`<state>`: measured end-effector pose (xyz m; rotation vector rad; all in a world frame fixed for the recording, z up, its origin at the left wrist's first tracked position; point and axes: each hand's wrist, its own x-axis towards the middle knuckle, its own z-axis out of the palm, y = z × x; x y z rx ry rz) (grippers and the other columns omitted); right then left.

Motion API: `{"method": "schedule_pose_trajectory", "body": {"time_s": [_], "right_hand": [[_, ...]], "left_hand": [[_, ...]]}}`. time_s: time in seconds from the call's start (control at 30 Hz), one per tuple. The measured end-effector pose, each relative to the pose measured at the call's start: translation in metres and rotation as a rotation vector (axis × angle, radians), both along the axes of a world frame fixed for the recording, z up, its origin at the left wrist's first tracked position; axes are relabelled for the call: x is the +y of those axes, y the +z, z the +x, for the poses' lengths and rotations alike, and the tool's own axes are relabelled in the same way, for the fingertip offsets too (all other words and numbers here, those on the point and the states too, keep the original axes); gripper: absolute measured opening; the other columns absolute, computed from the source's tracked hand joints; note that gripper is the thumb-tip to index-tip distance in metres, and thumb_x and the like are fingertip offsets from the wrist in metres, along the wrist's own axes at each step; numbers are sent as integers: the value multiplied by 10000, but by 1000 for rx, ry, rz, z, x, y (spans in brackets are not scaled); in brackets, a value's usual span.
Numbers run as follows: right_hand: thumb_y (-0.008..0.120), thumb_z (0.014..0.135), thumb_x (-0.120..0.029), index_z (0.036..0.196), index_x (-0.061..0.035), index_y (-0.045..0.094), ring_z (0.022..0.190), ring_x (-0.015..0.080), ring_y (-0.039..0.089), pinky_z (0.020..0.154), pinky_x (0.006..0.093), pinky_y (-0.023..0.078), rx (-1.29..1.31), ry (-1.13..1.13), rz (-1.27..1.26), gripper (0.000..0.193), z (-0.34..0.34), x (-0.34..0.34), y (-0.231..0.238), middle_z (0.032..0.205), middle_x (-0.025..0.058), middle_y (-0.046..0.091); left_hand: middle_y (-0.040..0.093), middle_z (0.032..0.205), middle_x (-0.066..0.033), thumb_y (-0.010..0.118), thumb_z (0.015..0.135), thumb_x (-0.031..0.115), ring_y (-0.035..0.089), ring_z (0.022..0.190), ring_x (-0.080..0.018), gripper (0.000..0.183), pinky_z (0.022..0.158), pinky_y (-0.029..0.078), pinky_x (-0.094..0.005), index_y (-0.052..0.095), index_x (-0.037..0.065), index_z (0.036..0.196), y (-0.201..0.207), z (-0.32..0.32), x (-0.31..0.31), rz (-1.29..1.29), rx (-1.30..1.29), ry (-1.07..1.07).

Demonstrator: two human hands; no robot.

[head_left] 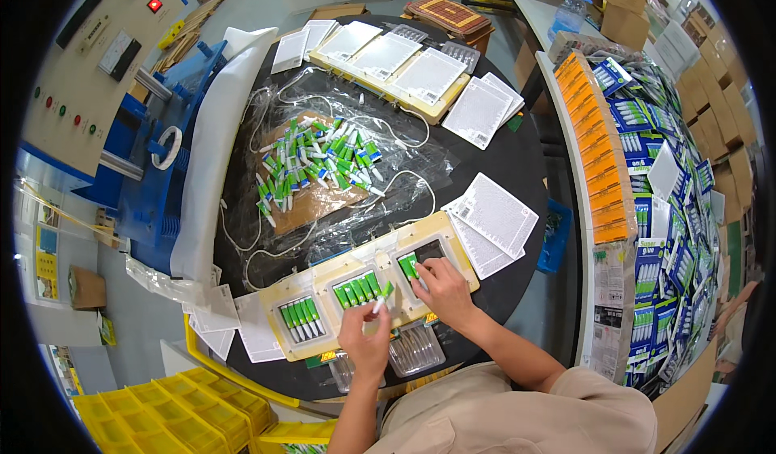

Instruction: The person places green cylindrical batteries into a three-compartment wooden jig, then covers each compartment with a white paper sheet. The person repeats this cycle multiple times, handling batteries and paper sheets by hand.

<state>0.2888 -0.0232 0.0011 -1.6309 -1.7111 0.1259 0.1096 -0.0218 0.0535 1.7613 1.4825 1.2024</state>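
Note:
A cream-coloured frame [377, 254] with three openings lies at the near edge of the round table. Small green-and-white glue tubes [301, 318] stand in a row in its left opening. More glue tubes [356, 289] line the middle one. My left hand [366, 339] pinches a single glue tube [385, 296] just over the frame, by the middle opening. At the right opening, my right hand [443, 292] has its bent fingers against a glue tube [409, 266] at that opening's left side. The fingers partly hide what lies beneath them.
A heap of loose glue tubes [319, 159] lies on clear plastic in mid-table. Beyond stands a second frame [440, 111] topped with white cards [428, 74]. Loose cards [495, 216] lie at right. A blue machine [174, 123] borders the left; packaged tubes [647, 268] fill the right.

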Motion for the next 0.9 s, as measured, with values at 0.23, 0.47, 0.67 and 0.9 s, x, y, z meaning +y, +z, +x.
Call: {"method": "schedule_pose_trajectory", "body": {"time_s": [0.23, 0.47, 0.67, 0.9], "right_hand": [[721, 874, -84, 982, -13, 730, 791, 291, 657, 693, 402, 523, 172, -115, -77, 130, 38, 41, 5, 891, 127, 654], [728, 895, -276, 941, -30, 735, 851, 347, 686, 754, 447, 534, 129, -84, -176, 251, 39, 208, -17, 900, 146, 691], [712, 874, -269, 1036, -50, 709, 923, 381, 679, 800, 469, 545, -106, -102, -223, 273, 34, 246, -30, 980, 162, 699], [782, 836, -94, 1023, -30, 757, 739, 247, 657, 663, 323, 507, 309, -144, -236, 199, 84, 44, 22, 858, 119, 678]], "left_hand": [[721, 992, -157, 797, 816, -45, 687, 789, -203, 234, 641, 578, -280, 693, 3, 1020, -8, 19, -16, 35, -74, -50], [744, 1095, -174, 750, 858, -90, 745, 937, -208, 271, 781, 621, -292, 711, -2, 1112, -10, 38, -16, 19, -117, -239], [760, 1098, -100, 766, 785, -6, 743, 893, -232, 335, 727, 584, -311, 748, 38, 1116, -7, 33, -13, 314, 143, -403], [743, 1122, -82, 694, 802, 76, 717, 946, -207, 293, 775, 568, -321, 743, 31, 1087, -35, 52, 17, 522, 362, -499]]}}
